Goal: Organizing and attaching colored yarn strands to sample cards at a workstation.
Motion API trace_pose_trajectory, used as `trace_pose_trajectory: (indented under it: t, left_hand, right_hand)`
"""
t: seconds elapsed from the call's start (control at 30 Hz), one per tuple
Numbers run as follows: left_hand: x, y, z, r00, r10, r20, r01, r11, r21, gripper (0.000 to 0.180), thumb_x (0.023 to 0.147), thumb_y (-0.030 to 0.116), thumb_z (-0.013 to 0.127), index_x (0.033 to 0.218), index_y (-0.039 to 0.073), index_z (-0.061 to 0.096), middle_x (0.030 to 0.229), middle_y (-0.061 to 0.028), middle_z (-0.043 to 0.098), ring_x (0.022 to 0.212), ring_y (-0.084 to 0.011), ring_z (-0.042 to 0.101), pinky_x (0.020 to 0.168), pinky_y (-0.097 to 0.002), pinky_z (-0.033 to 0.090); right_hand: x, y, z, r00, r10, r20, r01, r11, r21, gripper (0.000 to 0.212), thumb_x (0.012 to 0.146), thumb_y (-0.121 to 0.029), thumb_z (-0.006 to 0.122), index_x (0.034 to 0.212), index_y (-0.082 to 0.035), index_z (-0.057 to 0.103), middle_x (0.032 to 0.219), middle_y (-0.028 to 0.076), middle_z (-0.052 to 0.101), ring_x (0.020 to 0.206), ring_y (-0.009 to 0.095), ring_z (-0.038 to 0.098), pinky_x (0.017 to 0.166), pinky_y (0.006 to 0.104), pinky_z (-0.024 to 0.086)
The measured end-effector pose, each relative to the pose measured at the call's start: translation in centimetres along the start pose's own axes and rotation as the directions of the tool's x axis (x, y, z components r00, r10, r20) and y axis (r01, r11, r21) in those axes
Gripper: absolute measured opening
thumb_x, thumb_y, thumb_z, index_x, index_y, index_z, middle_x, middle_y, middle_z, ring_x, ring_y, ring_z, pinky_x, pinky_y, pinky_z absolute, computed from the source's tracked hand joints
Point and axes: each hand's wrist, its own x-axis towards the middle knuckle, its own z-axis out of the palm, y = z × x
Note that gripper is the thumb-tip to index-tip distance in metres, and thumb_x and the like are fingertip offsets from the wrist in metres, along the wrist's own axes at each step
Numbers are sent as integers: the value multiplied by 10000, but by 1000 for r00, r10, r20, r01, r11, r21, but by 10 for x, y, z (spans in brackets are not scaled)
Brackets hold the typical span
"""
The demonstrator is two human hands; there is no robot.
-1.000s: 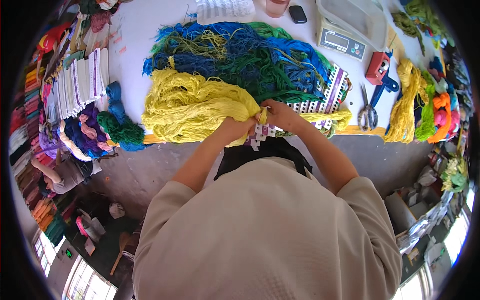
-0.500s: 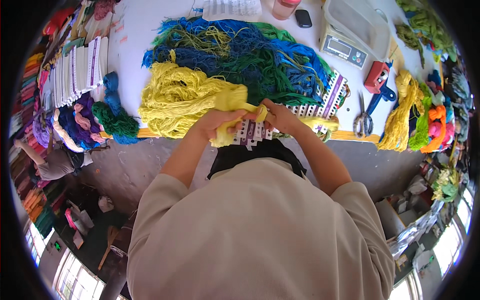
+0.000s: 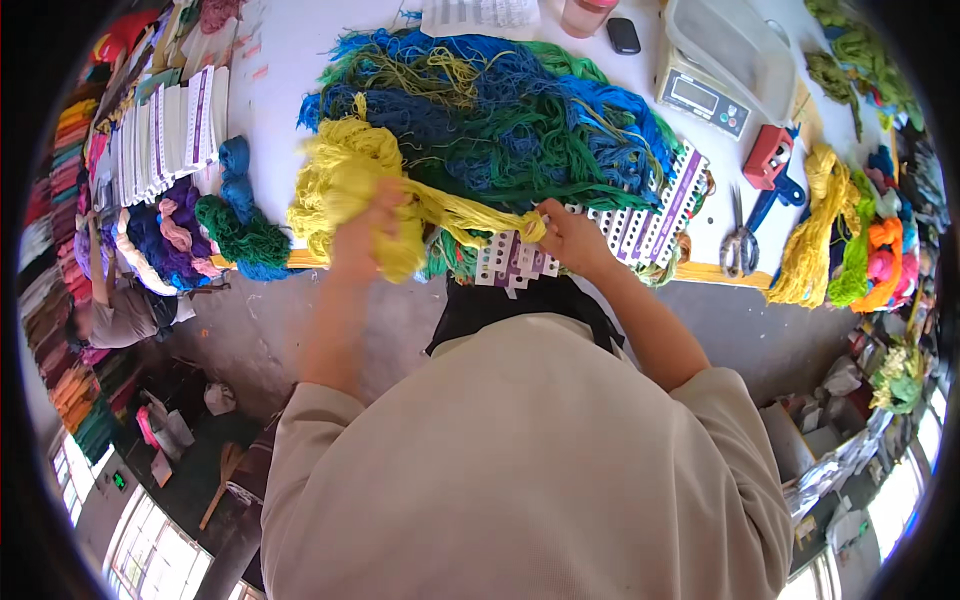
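At far left, another person (image 3: 122, 315) stands beyond a row of white cards (image 3: 180, 138) and a dark green skein (image 3: 245, 232). Next comes the yellow thread (image 3: 345, 160), heaped at the table's near edge, with the left hand (image 3: 372, 225) against it; motion blurs those fingers, so I cannot tell how far they are open or whether they grip. A yellow strand (image 3: 465, 212) runs from the heap to the right hand (image 3: 570, 238), whose fingers are pinched together on its end. Directly behind lies a wide blue-green tangle (image 3: 500, 120), crowding the strand and partly covering punched cards (image 3: 660, 218). Further right are a scale (image 3: 690, 100) bearing a clear tub (image 3: 735, 50), a red-and-blue tool (image 3: 770, 165), scissors (image 3: 740, 250) and a golden skein (image 3: 820, 225).

Half a second earlier, the two hands were close together; now the left is well apart, over at the heap, and the strand stretches between them. The heap looks narrower, and the yellow length that trailed right of the right hand no longer shows there.
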Motion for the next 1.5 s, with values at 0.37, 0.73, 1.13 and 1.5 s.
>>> trace_pose_trajectory:
  t: [0.37, 0.73, 1.13, 1.5]
  left_hand:
    - [46, -71, 103, 854, 129, 505, -496, 494, 714, 294, 802, 177, 657, 1068, 51, 652, 1054, -191, 663, 991, -384, 614, 854, -432, 498]
    - [22, -35, 63, 907, 90, 411, -404, 462, 790, 426, 786, 239, 787, 1081, -26, 632, 933, -124, 686, 834, -246, 653, 759, -360, 519]
    - [21, -41, 121, 880, -70, 469, -329, 624, 709, 320, 743, 218, 815, 957, 37, 661, 804, -48, 657, 641, -162, 597, 596, -319, 491]
    - [46, -74, 105, 792, 166, 587, -573, 534, 621, 318, 806, 247, 767, 1016, 39, 650, 949, -116, 663, 879, -270, 626, 770, -378, 497]
  right_hand:
    - [2, -15, -5, 1000, -27, -1, 27, 998, 48, 193, 890, -245, 571, 1040, -126, 546, 735, 132, 673, 741, 354, 662, 651, 469, 490]
    - [6, 8, 17, 976, -105, -191, 76, 985, -155, 77, 913, -248, 530, 939, -209, 592, 692, 100, 658, 643, 341, 653, 557, 491, 488]
    - [-7, 3, -2, 988, -133, -83, 137, 990, 40, 137, 887, -235, 582, 962, -120, 573, 886, 115, 680, 804, 332, 663, 682, 463, 516]
    - [9, 12, 24, 922, -327, -209, 259, 920, -295, 225, 853, -267, 635, 922, -70, 551, 789, 106, 641, 678, 312, 660, 599, 439, 527]
